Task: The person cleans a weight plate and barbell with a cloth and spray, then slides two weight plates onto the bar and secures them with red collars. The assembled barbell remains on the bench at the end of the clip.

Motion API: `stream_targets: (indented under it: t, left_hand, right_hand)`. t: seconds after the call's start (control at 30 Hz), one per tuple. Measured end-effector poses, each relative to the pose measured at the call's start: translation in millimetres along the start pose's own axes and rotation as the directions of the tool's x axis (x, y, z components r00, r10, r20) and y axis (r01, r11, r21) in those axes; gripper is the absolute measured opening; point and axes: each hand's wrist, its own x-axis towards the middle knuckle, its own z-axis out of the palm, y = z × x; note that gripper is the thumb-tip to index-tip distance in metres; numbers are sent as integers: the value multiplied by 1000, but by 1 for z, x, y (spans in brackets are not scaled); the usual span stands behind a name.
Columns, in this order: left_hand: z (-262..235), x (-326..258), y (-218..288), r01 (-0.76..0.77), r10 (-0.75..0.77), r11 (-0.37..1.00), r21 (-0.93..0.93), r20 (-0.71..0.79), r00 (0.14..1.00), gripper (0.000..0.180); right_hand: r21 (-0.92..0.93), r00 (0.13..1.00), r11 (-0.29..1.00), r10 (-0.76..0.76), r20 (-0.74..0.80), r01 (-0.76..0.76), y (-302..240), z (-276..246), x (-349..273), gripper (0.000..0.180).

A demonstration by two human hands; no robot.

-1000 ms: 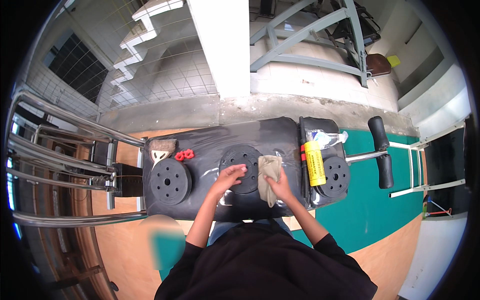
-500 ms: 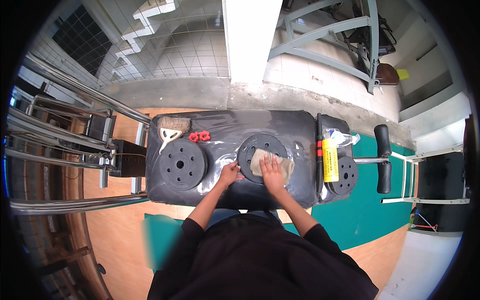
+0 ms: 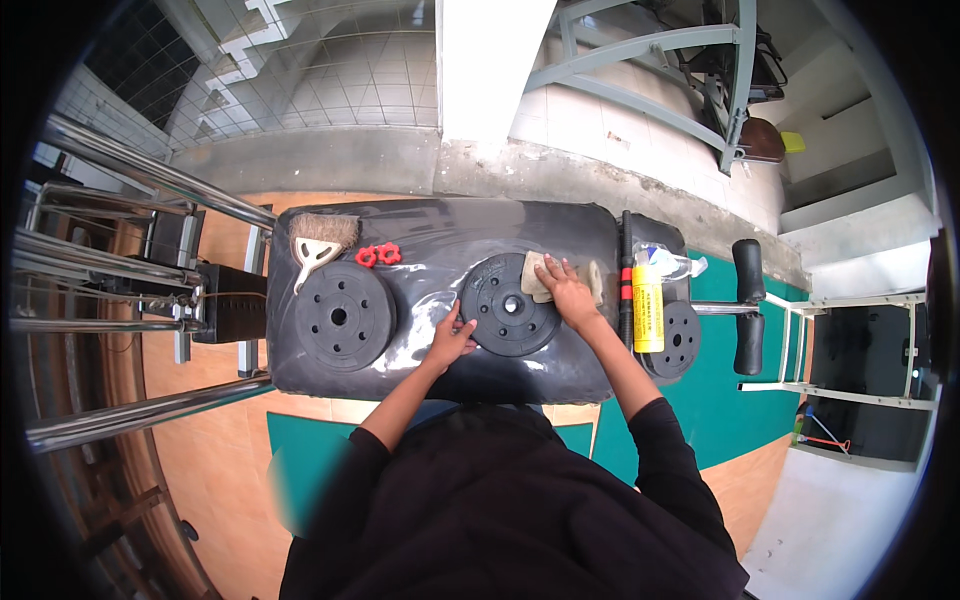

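Observation:
A black round weight plate (image 3: 490,325) lies flat on a padded black bench (image 3: 430,230) right in front of me. At the plate's left rim, my left hand (image 3: 452,338) steadies it, thumb and fingers closed on the edge. My right hand (image 3: 566,292) presses a beige cloth (image 3: 594,284) against the plate's upper right edge, with part of the cloth hanging past the rim. To the left lies a second weight plate (image 3: 340,345). Above that plate are a brush (image 3: 318,250) with a pale handle and two red star-shaped knobs (image 3: 378,255).
Toward the right of the bench lie a yellow cylindrical container (image 3: 648,315), a clear plastic bottle (image 3: 670,263), a black bar with red bands (image 3: 627,280) and a smaller plate (image 3: 681,340). Chrome rails (image 3: 160,165) flank the left; foam rollers (image 3: 748,270) stick out at right.
My right hand has moved the cloth up and right across the plate, uncovering its centre hole. My left hand stays at the left rim. The whole view has shifted slightly.

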Motion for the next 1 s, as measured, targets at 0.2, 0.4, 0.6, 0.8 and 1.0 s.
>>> stream_targets:
  t: [0.2, 0.4, 0.6, 0.8, 1.0]
  left_hand:
    - [1, -2, -3, -24, 26, 999, 25, -80, 996, 69]
    - [0, 0, -2, -30, 40, 991, 130, -73, 997, 67]
    - [-14, 9, -4, -55, 45, 985, 161, 66, 997, 88]
    - [-13, 7, -9, -285, 243, 818, 500, 148, 959, 128]
    - [-22, 9, -15, -326, 264, 830, 453, 195, 944, 127]
  right_hand:
    - [59, 993, 995, 69, 91, -74, -47, 15, -72, 45]
    - [651, 971, 746, -25, 238, -140, -43, -16, -113, 49]
    - [580, 925, 739, 375, 68, -342, -8, -54, -15, 37]
    - [89, 961, 962, 265, -80, -258, -82, 23, 27, 56]
    - [365, 999, 931, 1, 34, -14, -116, 10, -41, 52]
